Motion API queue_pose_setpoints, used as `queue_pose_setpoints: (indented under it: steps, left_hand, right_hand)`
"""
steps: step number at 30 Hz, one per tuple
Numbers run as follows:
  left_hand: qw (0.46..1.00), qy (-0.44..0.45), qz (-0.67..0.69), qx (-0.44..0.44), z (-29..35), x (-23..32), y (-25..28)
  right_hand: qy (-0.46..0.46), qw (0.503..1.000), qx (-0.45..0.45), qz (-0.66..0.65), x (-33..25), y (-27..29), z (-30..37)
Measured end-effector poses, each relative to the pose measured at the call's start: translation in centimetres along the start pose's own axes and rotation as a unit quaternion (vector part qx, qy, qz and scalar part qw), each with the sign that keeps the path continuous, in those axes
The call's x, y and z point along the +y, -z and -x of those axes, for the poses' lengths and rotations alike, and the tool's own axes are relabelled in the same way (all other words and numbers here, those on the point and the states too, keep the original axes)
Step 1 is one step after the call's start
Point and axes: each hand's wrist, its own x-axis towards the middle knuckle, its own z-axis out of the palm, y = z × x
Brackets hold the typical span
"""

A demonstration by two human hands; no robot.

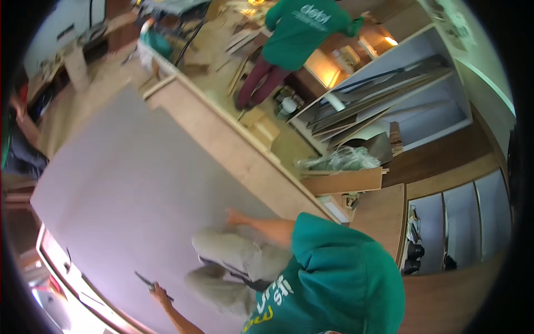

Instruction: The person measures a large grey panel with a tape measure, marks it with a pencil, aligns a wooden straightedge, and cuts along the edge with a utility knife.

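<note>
From here I see a large grey sheet (128, 172) spread flat beneath the person's 2 bent legs (228, 250), beside a pale wooden panel (239, 153). The left hand (160, 293) grips a thin dark tool (143, 278), perhaps a cutter, over the sheet. The right hand (239, 217) looks open and empty; I cannot tell whether it touches the surface. My guess: marking or trimming is in hand, and the next move calls for bracing the sheet and guiding the tool steadily.

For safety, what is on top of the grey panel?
On the grey panel: the person's legs. Over it: right hand, and left hand holding a slim tool. Surface under the legs is hidden.
</note>
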Motion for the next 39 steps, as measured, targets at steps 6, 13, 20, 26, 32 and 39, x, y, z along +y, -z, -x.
queue_pose_setpoints:
  steps: [6,13,20,26,32,39]
  left_hand:
    - [0.991,0.027,-0.126,-0.035,-5.7,-5.8,0.1]
    - [0.967,0.161,0.196,-0.010,-10.0,-15.6,-2.0]
    - [0.987,0.112,0.115,-0.003,-14.8,-21.6,-0.6]
    - [0.995,0.001,0.098,-0.013,-19.9,-24.2,-0.5]
    - [0.933,-0.109,-0.317,0.132,-14.3,-19.9,-0.2]
    - [0.954,-0.016,-0.262,0.144,-8.4,-17.7,4.8]
  right_hand:
    - [-0.045,0.998,0.015,0.052,4.7,-0.7,-7.1]
    - [-0.063,0.962,0.223,0.144,15.1,0.8,-14.7]
    - [-0.139,0.961,0.230,0.068,16.2,2.6,-17.6]
    - [-0.194,0.967,0.159,0.037,18.4,7.9,-21.0]
    - [-0.211,0.968,-0.012,-0.139,19.9,10.6,-19.1]
    - [-0.171,0.955,0.151,-0.190,21.6,13.8,-18.6]
